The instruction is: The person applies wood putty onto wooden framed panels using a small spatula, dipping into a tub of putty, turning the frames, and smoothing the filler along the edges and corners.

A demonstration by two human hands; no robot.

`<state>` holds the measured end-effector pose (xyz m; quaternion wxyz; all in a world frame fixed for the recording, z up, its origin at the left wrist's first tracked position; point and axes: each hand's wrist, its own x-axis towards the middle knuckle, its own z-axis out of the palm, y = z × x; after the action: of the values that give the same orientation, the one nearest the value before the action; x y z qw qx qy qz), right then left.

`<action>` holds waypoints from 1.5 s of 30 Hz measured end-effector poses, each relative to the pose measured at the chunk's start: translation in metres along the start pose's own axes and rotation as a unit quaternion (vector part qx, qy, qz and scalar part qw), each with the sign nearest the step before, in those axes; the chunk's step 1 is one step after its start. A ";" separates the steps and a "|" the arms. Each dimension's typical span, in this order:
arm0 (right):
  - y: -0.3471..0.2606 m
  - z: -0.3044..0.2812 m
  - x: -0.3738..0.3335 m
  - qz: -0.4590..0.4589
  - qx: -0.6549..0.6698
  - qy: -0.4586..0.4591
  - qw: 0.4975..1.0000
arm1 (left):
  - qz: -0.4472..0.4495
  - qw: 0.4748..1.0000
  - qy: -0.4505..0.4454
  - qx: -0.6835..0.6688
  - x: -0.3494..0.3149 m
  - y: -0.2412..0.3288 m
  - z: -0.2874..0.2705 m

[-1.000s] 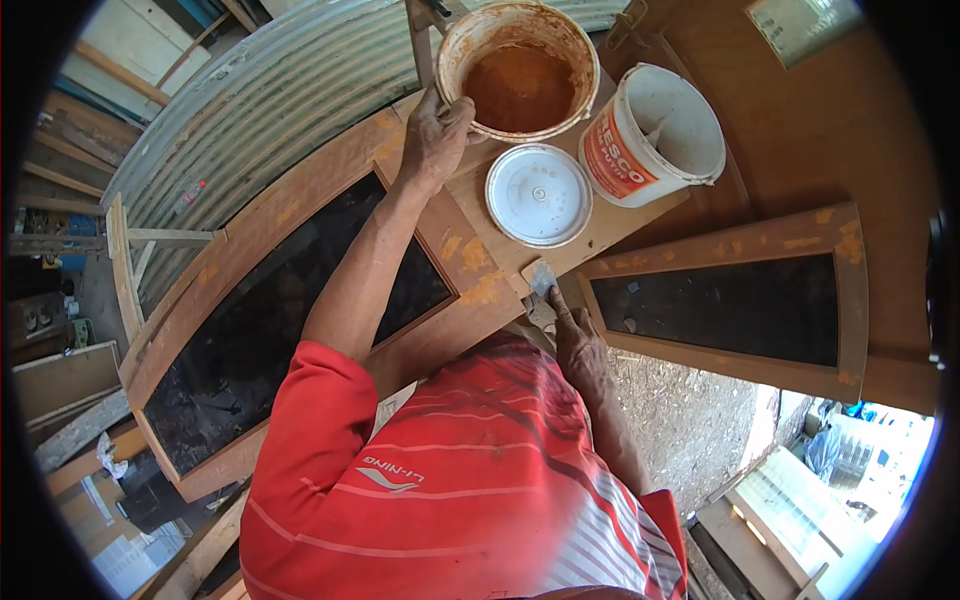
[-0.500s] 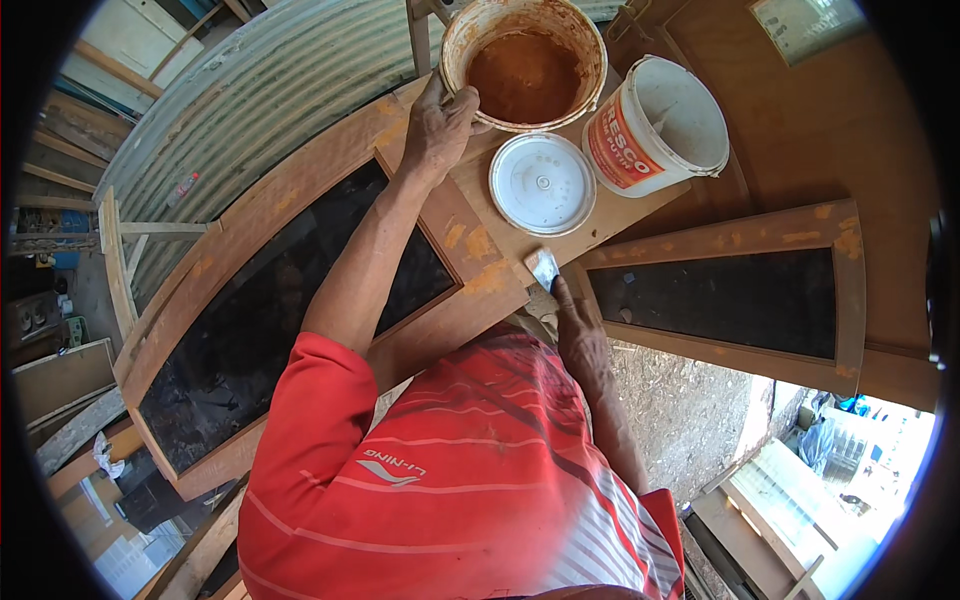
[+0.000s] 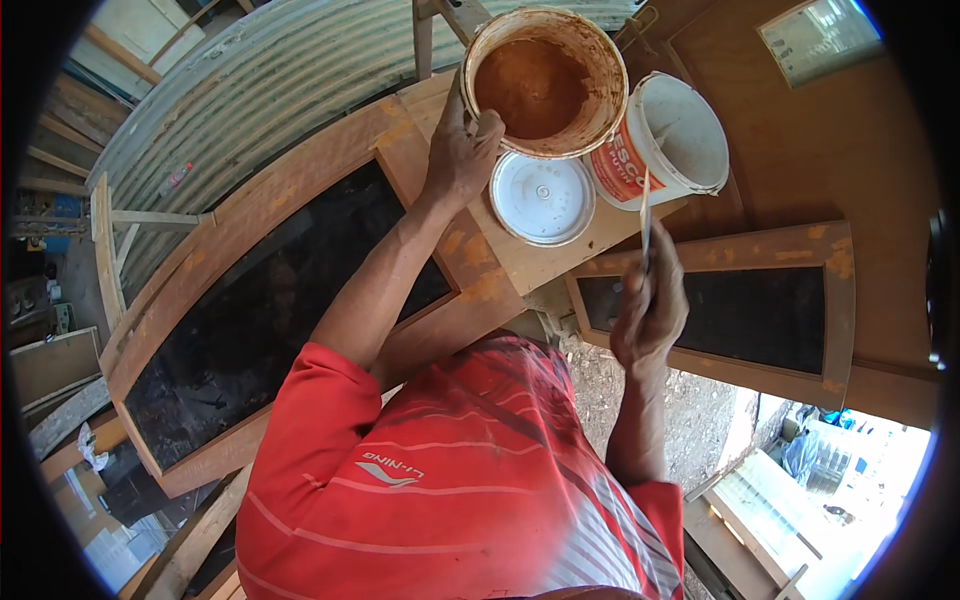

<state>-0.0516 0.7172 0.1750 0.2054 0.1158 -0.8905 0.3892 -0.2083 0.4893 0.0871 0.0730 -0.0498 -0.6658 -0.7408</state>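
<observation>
My left hand (image 3: 466, 155) is closed on the rim of a bucket (image 3: 612, 110), which tilts toward me. Reddish-brown putty (image 3: 532, 90) coats its bottom and smears its inner wall. In my right hand (image 3: 650, 305) a putty knife (image 3: 646, 210) stands edge-on, its thin blade pointing up, below the bucket and apart from it. Under the bucket lies a round white lid (image 3: 543, 200) on a wooden board (image 3: 535, 265). Beside the lid is a second white bucket (image 3: 690, 135) with a red label, its inside pale.
A curved wooden frame (image 3: 250, 215) with a dark panel and orange filler patches lies at left. To the right is a smaller frame (image 3: 745, 345) with a similar dark panel. Corrugated metal sheeting (image 3: 290, 90) stands behind. Wood pieces (image 3: 110, 250) lean at far left.
My right hand rose and moved right, turning the putty knife from flat near the board to upright. The bucket in my left hand shifted right and slightly nearer, now overlapping the lid's far edge.
</observation>
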 end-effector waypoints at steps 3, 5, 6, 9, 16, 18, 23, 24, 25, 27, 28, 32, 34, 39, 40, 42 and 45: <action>-0.018 0.001 0.072 -0.019 -0.079 -0.023 0.996 | 0.068 0.996 0.022 0.058 -0.002 0.002 0.008; -0.018 0.016 0.120 -0.179 -0.163 -0.114 0.963 | 0.057 0.992 0.050 0.105 -0.008 0.009 0.018; -0.011 0.027 0.140 -0.190 -0.162 -0.120 0.961 | 0.042 0.984 0.074 0.153 -0.011 0.013 0.023; 0.014 0.066 0.188 -0.157 -0.264 -0.261 0.915 | 0.079 0.988 0.089 0.100 -0.013 -0.005 0.027; 0.106 0.126 0.221 -0.148 -0.314 -0.208 0.914 | 0.144 0.961 0.122 0.202 -0.023 -0.001 0.037; 0.101 0.127 0.216 -0.137 -0.221 -0.273 0.926 | 0.111 0.979 0.108 0.135 -0.025 0.000 0.034; 0.107 0.133 0.215 -0.074 -0.221 -0.199 0.952 | 0.114 0.971 0.111 0.177 -0.022 -0.001 0.034; 0.119 0.133 0.216 -0.073 -0.242 -0.169 0.953 | 0.102 0.974 0.095 0.177 -0.022 0.003 0.034; 0.118 0.134 0.214 -0.068 -0.238 -0.171 0.954 | 0.087 0.976 0.083 0.179 -0.023 0.006 0.032; 0.107 0.129 0.212 -0.033 -0.180 -0.227 0.957 | 0.088 0.976 0.080 0.184 -0.025 0.006 0.030; 0.100 0.126 0.210 -0.029 -0.176 -0.226 0.958 | 0.095 0.975 0.082 0.185 -0.025 0.005 0.031; 0.094 0.122 0.203 0.017 -0.145 -0.221 0.964 | 0.097 0.971 0.073 0.205 -0.025 0.005 0.032; 0.096 0.123 0.203 0.032 -0.132 -0.219 0.966 | 0.091 0.971 0.073 0.207 -0.028 0.007 0.035; 0.103 0.124 0.203 0.083 -0.088 -0.267 0.956 | 0.079 0.974 0.070 0.202 -0.030 0.009 0.033; 0.101 0.124 0.203 0.079 -0.092 -0.271 0.955 | 0.067 0.978 0.066 0.188 -0.031 0.010 0.032; 0.097 0.126 0.203 0.127 -0.037 -0.292 0.947 | 0.075 0.978 0.078 0.180 -0.033 0.003 0.033; 0.106 0.133 0.201 0.139 0.036 -0.295 0.945 | 0.089 0.977 0.090 0.170 -0.033 0.001 0.034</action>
<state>-0.3052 0.6805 0.1169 -0.1268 0.1076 -0.9039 0.3942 -0.1766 0.5241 0.0856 0.2052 -0.0288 -0.7659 -0.6086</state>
